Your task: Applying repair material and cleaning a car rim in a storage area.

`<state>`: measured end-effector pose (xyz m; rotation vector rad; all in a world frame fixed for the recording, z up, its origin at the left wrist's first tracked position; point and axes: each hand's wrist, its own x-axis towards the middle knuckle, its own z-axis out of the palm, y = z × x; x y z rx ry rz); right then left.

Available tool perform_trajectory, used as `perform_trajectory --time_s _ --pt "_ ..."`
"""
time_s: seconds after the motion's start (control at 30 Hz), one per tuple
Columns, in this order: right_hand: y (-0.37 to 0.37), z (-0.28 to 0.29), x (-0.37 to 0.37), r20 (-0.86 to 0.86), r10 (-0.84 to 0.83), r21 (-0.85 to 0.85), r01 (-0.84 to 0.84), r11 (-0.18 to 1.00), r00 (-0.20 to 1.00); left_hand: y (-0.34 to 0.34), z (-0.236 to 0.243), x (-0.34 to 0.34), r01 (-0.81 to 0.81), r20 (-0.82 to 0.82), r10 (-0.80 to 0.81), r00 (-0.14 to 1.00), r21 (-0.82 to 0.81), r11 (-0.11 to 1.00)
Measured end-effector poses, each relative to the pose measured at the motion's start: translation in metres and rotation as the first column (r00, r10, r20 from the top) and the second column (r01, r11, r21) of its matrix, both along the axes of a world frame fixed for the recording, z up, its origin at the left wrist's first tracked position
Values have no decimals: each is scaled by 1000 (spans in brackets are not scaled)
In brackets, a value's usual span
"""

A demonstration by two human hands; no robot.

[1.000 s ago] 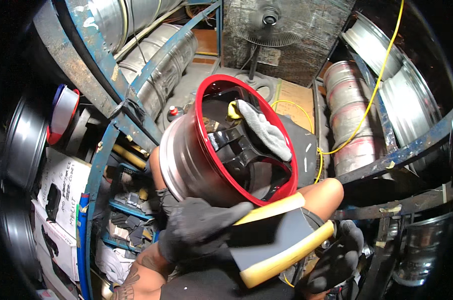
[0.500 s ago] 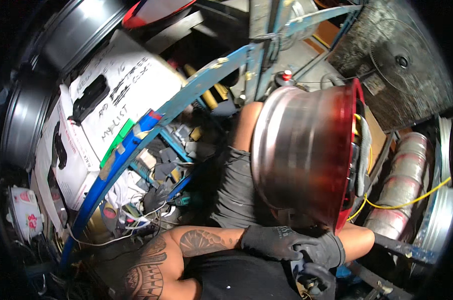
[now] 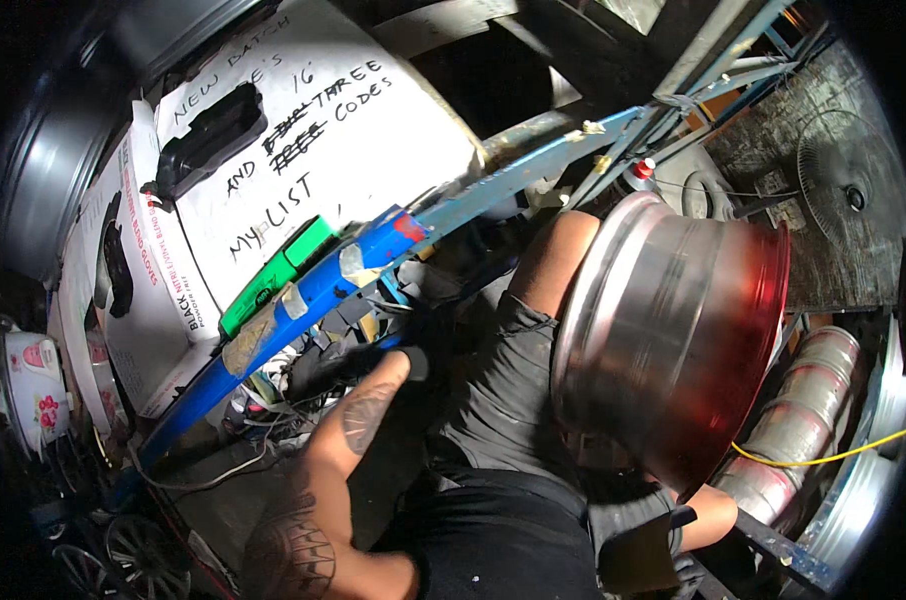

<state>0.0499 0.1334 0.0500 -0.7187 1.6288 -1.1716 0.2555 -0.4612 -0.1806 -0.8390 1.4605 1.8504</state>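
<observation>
My left hand [image 3: 405,366], in a dark glove, reaches out beside the blue rack rail [image 3: 316,292] toward loose pieces in shadow; its fingers are too dark to read. Low at the right, my gloved right hand [image 3: 681,574] is partly visible at a dark flat pad [image 3: 636,550], apparently gripping it. A silver wheel rim with a red lip [image 3: 663,340] rests on its side over my legs, between my bent knees.
White cartons [image 3: 233,190] with a green marker [image 3: 273,275] fill the left rack. Dark rims [image 3: 48,210] stand beyond. At right are stacked rims [image 3: 788,405], a yellow cord [image 3: 813,455] and a standing fan [image 3: 838,185]. A red-capped container [image 3: 641,176] sits behind the rim.
My view has swung left toward the cartons. My left hand has left the pad and my right hand's side and moved out leftward toward the rack.
</observation>
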Motion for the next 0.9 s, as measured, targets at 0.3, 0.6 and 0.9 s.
perform_trajectory --time_s 0.3,0.6,0.9 --pt "-19 -1 -34 -54 -231 -12 231 973 971 26 5 56 -37 -7 37 999 -35 999" --pt "3 -3 -36 -90 -564 -109 555 825 821 42 59 75 52 -27 -56 998 -132 990" --pt "36 -24 -12 1 -860 -210 841 498 510 43 151 84 207 18 -210 977 -285 936"
